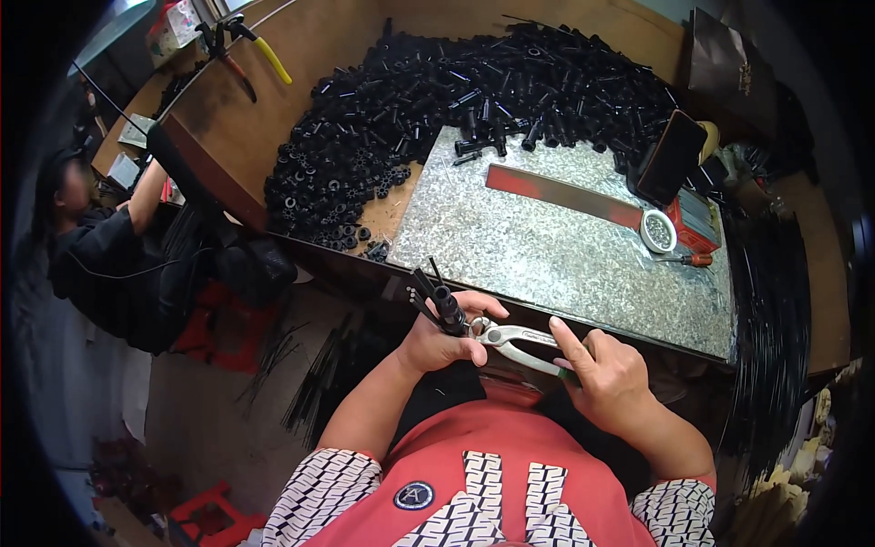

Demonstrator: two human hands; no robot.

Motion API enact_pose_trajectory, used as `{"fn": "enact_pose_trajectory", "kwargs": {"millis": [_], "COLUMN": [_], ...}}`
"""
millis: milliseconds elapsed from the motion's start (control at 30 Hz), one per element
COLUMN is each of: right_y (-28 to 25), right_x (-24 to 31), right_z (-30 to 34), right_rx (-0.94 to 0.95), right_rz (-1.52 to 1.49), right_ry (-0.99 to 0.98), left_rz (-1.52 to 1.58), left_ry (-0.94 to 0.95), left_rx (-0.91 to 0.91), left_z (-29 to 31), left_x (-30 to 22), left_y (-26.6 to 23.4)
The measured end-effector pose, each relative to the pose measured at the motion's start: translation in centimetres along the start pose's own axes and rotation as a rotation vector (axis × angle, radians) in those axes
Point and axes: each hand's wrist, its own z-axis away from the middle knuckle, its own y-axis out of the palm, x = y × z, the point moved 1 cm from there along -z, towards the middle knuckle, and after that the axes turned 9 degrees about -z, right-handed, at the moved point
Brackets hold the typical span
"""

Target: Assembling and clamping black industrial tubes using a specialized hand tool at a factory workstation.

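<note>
In front of my chest, my left hand [433,345] is closed around a black tubular part [447,310] and several thin black rods [419,299] that stick up past its fingers. My right hand [606,378] grips the handles of metal end-cutting pincers [493,335], its index finger stretched out along the upper handle. The pincers' jaws lie against the lower end of the tubular part, beside my left thumb. My fingers partly hide the jaws, so what they bite on cannot be made out.
A speckled work board [547,246] lies ahead, bearing a flat metal bar [561,193], a small white bowl [658,232], a red-handled screwdriver [694,261] and a propped phone [673,155]. Behind rises a heap of black parts [437,91]. Black rods [775,310] hang at right; a co-worker [109,246] sits left.
</note>
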Motion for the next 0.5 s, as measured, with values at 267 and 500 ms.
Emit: {"fn": "enact_pose_trajectory", "kwargs": {"millis": [267,500], "right_y": [0.1,0.1], "right_x": [-0.8,-1.0], "right_z": [0.3,0.8], "right_rx": [-0.120,-0.082], "right_rz": [0.186,0.185], "right_ry": [-0.076,-0.050], "left_rz": [-0.043,-0.169], "left_ry": [0.017,0.065], "left_rx": [0.039,-0.040], "left_z": [-0.3,-0.5], "left_x": [0.5,1.2], "left_y": [0.3,0.8]}}
